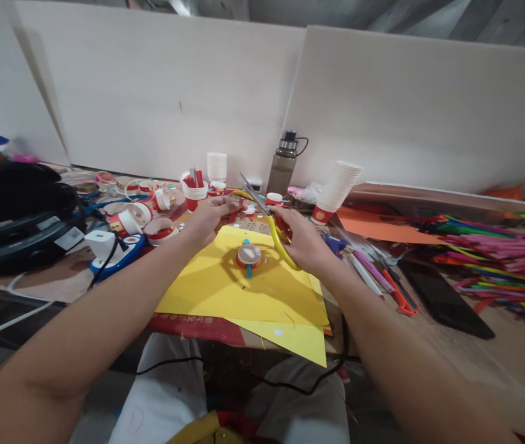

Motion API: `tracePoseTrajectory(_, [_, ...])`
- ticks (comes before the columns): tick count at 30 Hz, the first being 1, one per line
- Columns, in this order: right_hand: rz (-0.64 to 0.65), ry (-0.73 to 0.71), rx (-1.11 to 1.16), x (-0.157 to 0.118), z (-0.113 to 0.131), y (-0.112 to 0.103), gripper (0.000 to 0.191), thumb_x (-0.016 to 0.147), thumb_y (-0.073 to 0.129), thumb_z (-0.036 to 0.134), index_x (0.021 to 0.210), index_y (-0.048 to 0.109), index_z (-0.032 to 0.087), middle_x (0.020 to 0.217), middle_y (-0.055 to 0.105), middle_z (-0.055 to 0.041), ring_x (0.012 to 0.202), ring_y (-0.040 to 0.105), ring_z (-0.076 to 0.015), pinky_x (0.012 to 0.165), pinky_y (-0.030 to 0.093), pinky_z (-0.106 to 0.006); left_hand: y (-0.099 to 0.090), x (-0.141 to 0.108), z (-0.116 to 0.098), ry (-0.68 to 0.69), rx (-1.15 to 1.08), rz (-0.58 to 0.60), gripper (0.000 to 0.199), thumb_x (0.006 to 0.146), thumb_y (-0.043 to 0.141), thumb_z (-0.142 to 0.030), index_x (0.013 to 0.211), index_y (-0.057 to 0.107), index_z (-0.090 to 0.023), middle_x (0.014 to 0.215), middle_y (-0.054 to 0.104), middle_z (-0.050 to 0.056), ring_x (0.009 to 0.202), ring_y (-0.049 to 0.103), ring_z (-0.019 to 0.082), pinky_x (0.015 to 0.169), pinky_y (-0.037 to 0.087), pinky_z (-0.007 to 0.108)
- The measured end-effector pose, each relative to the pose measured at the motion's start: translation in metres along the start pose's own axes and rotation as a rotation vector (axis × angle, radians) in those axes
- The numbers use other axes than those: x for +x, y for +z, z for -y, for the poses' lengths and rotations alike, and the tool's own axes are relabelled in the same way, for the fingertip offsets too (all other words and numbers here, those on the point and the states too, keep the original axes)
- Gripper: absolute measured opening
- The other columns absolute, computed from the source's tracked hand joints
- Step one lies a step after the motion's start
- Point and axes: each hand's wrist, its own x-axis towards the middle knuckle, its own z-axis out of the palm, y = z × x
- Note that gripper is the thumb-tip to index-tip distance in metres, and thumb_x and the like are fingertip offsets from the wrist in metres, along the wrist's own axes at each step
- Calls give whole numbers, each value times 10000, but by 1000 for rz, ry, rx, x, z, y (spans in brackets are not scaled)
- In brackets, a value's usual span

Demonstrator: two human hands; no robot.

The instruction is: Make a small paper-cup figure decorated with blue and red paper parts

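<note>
My right hand is closed around the yellow-handled scissors, whose metal blades point up and away to the left. Across from it, my left hand has its fingers drawn together over the far edge of the paper; what they hold, if anything, is too small to make out. Between and below both hands, a cut-down paper cup base with a red rim and blue strips at two sides rests on yellow paper sheets. Small scraps lie around it.
Stacked paper cups and a dark water bottle stand at the back. Cut cup rings and a power strip lie left. Pens, a black phone and pipe cleaners lie right.
</note>
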Motion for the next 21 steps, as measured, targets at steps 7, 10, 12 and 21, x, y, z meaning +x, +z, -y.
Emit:
tracePoseTrajectory(7, [2,60,52,-1,8,-4,439,783,605,235,1216,621,161,1139,691,-98,947,640,-226,833,485,-336,-4,3,-8,100,-68,-3,151,642,769,-206,700,658,-122,748,699,34,684,644,102,677,486,221])
tracePoseTrajectory(10, [34,48,45,-1,10,-6,423,786,603,236,1201,632,158,1070,712,-85,852,639,-198,765,475,-304,-7,4,-9,112,-70,20,140,654,760,-201,713,665,-117,727,694,36,671,644,104,668,494,222])
tracePoseTrajectory(12, [43,29,28,-1,11,-7,412,784,603,229,1186,638,148,1027,718,-82,814,630,-186,734,461,-288,-7,4,-10,112,-81,29,139,648,757,-197,693,652,-118,699,681,30,667,645,113,675,505,236])
tracePoseTrajectory(21, [50,-13,-84,-1,10,-10,443,765,596,177,1206,634,147,1015,713,-93,779,615,-184,709,447,-282,-8,5,-7,85,-83,49,137,636,745,-168,667,618,-126,669,649,18,618,596,96,677,494,244])
